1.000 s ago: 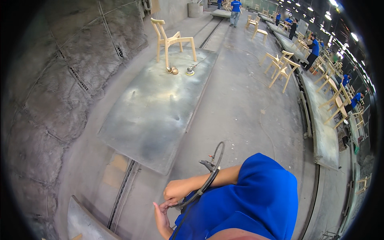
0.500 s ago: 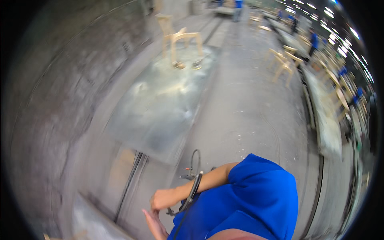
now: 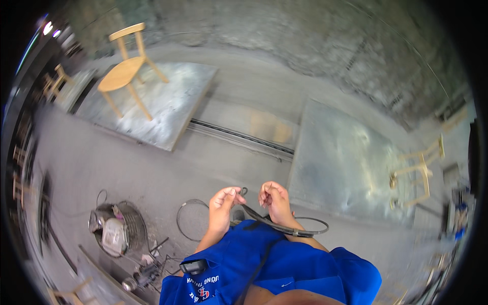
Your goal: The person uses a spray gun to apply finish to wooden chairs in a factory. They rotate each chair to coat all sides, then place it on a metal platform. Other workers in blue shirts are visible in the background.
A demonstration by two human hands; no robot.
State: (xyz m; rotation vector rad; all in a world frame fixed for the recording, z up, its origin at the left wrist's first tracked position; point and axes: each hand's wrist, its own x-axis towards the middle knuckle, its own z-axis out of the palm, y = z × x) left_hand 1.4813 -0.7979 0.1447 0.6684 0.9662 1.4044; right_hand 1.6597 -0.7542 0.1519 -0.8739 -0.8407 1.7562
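My left hand [image 3: 223, 204] is raised in front of my body, thumb and fingers pinched together at the end of a dark hose [image 3: 259, 216]. This hose runs under my right wrist and loops around my right forearm. Close beside it on the right, my right hand [image 3: 276, 202] has curled fingers; whether anything lies in them I cannot make out. A small dark hook or loop [image 3: 244, 191] shows between the two hands. Beyond them, a wooden chair [image 3: 124, 75] stands upright on a metal-topped platform [image 3: 168, 122] at the far left.
A second metal-topped platform [image 3: 340, 157] lies to the right, bearing a pale chair frame [image 3: 424, 170]. Dark rails [image 3: 239, 133] run between the platforms. A bucket-like container [image 3: 132, 218] with a spray-gun-like tool and tangled hoses sits on the floor at left. A rough grey wall [image 3: 315, 46] stands behind.
The view has swung round, bringing the chair on the left platform and the bucket into sight. My hands, overlapping before, are now side by side and apart.
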